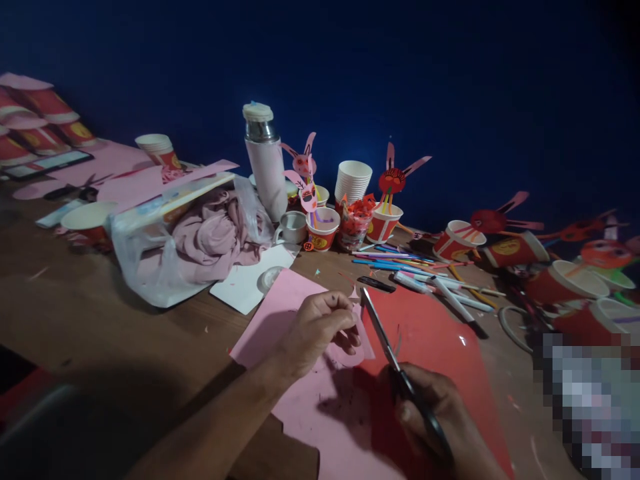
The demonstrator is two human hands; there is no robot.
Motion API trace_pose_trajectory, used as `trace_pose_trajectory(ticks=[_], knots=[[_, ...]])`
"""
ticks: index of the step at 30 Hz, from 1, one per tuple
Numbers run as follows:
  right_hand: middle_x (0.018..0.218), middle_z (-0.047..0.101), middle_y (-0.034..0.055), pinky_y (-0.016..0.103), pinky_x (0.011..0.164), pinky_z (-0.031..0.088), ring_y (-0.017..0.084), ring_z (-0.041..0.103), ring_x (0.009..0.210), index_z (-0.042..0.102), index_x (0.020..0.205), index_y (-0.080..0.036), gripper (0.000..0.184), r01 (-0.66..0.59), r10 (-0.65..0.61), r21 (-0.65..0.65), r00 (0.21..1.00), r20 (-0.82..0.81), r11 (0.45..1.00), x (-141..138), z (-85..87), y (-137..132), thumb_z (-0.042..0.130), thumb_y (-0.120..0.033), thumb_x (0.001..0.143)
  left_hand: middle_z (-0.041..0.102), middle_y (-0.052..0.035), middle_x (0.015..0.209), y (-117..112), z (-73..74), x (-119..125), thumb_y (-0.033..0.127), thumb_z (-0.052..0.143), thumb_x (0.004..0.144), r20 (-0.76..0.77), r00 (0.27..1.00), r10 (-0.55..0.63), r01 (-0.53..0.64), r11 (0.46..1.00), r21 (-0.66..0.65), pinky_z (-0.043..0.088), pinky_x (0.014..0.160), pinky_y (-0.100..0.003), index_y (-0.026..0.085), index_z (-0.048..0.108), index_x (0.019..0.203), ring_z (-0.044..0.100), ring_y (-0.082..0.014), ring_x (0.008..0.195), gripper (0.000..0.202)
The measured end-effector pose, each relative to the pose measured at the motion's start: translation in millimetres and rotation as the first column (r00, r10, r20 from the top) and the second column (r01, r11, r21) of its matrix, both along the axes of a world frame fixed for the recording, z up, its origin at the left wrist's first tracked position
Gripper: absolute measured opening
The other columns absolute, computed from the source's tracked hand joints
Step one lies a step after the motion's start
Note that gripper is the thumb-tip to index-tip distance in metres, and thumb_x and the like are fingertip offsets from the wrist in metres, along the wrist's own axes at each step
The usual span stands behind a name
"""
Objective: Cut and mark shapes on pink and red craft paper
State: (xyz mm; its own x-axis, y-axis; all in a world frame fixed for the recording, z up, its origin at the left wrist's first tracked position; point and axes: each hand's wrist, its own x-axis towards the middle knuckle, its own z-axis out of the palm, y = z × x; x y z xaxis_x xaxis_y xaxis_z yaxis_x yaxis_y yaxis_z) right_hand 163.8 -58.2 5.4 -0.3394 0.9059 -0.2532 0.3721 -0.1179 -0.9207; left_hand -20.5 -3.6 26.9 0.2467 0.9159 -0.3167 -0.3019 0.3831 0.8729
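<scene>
My left hand [315,330] pinches a small pink paper cut-out [356,340] just above a pink sheet [280,307] on the wooden table. My right hand [435,417] grips black-handled scissors [385,340]. Their blades point up and away and meet the edge of the pink cut-out. A red paper sheet [430,333] lies beneath the scissors, partly overlapping the pink sheet.
Behind stand a white thermos [265,167], a stack of white paper cups [353,180], and red cups with paper rabbit figures [393,183]. Coloured pens [420,270] lie scattered to the right. A plastic bag with pink cloth [200,233] sits left. More red cups [565,280] crowd the right edge.
</scene>
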Motion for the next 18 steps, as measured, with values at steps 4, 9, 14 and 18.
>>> trace_pose_trajectory(ticks=[4, 9, 14, 18], knots=[[0.054, 0.05, -0.0032, 0.024, 0.047, 0.037, 0.015, 0.047, 0.05, 0.053, 0.104, -0.017, 0.042, 0.063, -0.132, 0.226, 0.943, 0.306, 0.972, 14, -4.6, 12, 0.054, -0.042, 0.071, 0.055, 0.0021, 0.045, 1, 3.6, 0, 0.021, 0.054, 0.058, -0.06, 0.998, 0.0, 0.0, 1.0, 0.011, 0.039, 0.038, -0.017, 0.016, 0.049, 0.056, 0.054, -0.0103, 0.04, 0.008], [0.07, 0.064, 0.0026, 0.026, 0.056, 0.041, 0.019, 0.06, 0.062, 0.04, 0.117, -0.018, 0.037, 0.004, -0.268, 0.391, 0.733, 0.625, 0.92, 29, 1.9, 22, 0.039, -0.024, 0.08, 0.057, 0.0009, 0.047, 2, 1.1, 0, 0.022, 0.058, 0.06, -0.103, 0.995, 0.004, 0.002, 0.999, 0.051, 0.039, 0.04, -0.016, 0.014, 0.052, 0.058, 0.053, -0.0087, 0.041, 0.01], [0.088, 0.068, 0.0088, 0.027, 0.055, 0.038, 0.024, 0.065, 0.074, 0.042, 0.116, -0.017, 0.035, -0.141, -0.163, 0.247, 0.438, 0.884, 0.959, 34, 20.7, 23, 0.04, -0.02, 0.081, 0.06, 0.0006, 0.048, 2, -0.5, -1, 0.026, 0.062, 0.058, -0.099, 0.995, 0.012, -0.006, 0.998, 0.058, 0.042, 0.044, -0.017, 0.014, 0.052, 0.06, 0.054, -0.0084, 0.042, 0.015], [0.087, 0.069, 0.0132, 0.029, 0.056, 0.037, 0.028, 0.065, 0.079, 0.046, 0.116, -0.014, 0.038, -0.185, -0.093, 0.166, 0.35, 0.932, 0.969, 34, 30.1, 26, 0.045, -0.019, 0.078, 0.06, -0.0002, 0.047, 0, 2.4, -2, 0.027, 0.063, 0.058, -0.081, 0.996, 0.028, -0.022, 0.998, 0.066, 0.043, 0.044, -0.017, 0.014, 0.051, 0.058, 0.054, -0.0084, 0.042, 0.017]])
